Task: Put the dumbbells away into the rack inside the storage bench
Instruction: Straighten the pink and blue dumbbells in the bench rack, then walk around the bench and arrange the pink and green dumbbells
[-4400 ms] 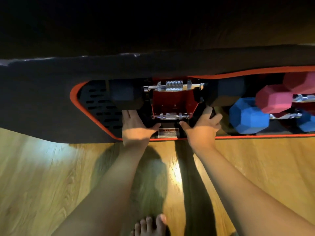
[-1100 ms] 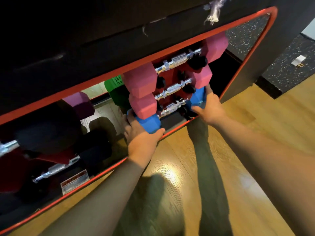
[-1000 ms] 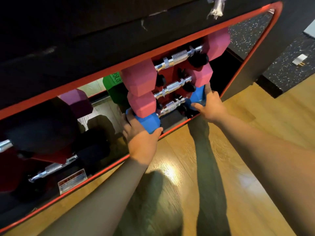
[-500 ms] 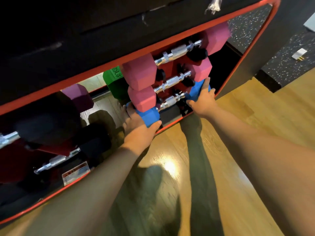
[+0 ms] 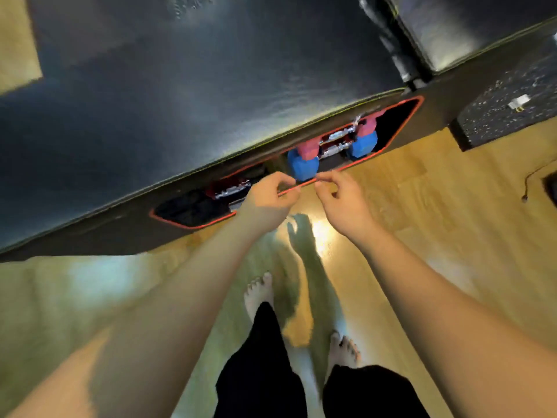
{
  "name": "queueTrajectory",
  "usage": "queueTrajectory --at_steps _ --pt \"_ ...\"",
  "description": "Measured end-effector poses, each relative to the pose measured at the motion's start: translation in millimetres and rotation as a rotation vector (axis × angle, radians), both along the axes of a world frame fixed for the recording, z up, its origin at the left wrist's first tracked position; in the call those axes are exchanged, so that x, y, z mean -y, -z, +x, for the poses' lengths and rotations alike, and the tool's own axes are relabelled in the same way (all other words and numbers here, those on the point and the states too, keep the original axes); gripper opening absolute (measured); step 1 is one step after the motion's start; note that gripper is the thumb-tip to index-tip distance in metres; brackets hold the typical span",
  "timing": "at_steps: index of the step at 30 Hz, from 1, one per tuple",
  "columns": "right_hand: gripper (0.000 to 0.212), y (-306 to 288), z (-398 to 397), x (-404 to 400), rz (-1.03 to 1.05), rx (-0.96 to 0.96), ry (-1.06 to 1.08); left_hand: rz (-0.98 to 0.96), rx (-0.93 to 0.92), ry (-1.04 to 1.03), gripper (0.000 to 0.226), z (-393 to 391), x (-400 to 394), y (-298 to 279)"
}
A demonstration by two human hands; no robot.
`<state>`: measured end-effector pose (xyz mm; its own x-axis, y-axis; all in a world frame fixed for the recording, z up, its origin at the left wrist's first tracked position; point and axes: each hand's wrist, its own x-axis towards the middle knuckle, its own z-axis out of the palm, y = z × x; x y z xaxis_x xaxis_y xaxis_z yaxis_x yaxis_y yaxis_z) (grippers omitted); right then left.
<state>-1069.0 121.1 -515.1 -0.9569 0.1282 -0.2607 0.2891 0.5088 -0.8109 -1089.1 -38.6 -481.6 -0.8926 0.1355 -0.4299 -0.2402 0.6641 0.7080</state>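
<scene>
Wooden floor [image 5: 422, 212] borders the storage bench [image 5: 211, 95]; blue dumbbell [image 5: 303, 166] and pink ones sit racked inside. Left hand [image 5: 266, 200] and right hand [image 5: 340, 200] hover, fingers loosely curled, empty.

The whole frame is smeared with motion blur, worst along the top edge. Light is warm and uneven: a hard glare spot sits on the floor [image 5: 321, 233] at centre, just below my hands, with my arms' shadows beside it. The bench [image 5: 211, 86] top shows a dull sheen, its opening nearly black. Wide-angle distortion bends lines at the edges.
</scene>
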Motion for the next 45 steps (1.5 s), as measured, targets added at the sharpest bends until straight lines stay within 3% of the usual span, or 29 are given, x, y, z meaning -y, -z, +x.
queueTrajectory --at_steps 7,12,19,27,34,45 --pt "0.01 -286.6 109.2 76.0 -0.124 0.018 -0.233 0.039 -0.04 -0.183 0.023 133.2 77.2 -289.3" --pt "0.012 -382.8 157.0 144.5 -0.15 -0.056 -0.424 0.083 -0.119 -0.288 0.017 207.9 142.6 -366.8" --pt "0.013 -402.7 188.9 287.2 -0.109 -0.097 -0.54 0.153 -0.248 -0.593 0.01 282.1 302.5 -379.8" --pt "0.011 -401.4 233.2 468.5 -0.106 -0.067 -0.562 0.114 -0.256 -0.684 0.018 332.5 499.0 -398.6" --pt "0.008 -405.9 179.9 562.5 -0.059 -0.131 -0.486 0.177 -0.269 -0.575 0.009 257.9 588.1 -396.5" --pt "0.007 -398.1 -11.1 728.7 -0.132 -0.11 -0.379 0.158 -0.2 -0.557 0.018 76.0 747.0 -404.2"
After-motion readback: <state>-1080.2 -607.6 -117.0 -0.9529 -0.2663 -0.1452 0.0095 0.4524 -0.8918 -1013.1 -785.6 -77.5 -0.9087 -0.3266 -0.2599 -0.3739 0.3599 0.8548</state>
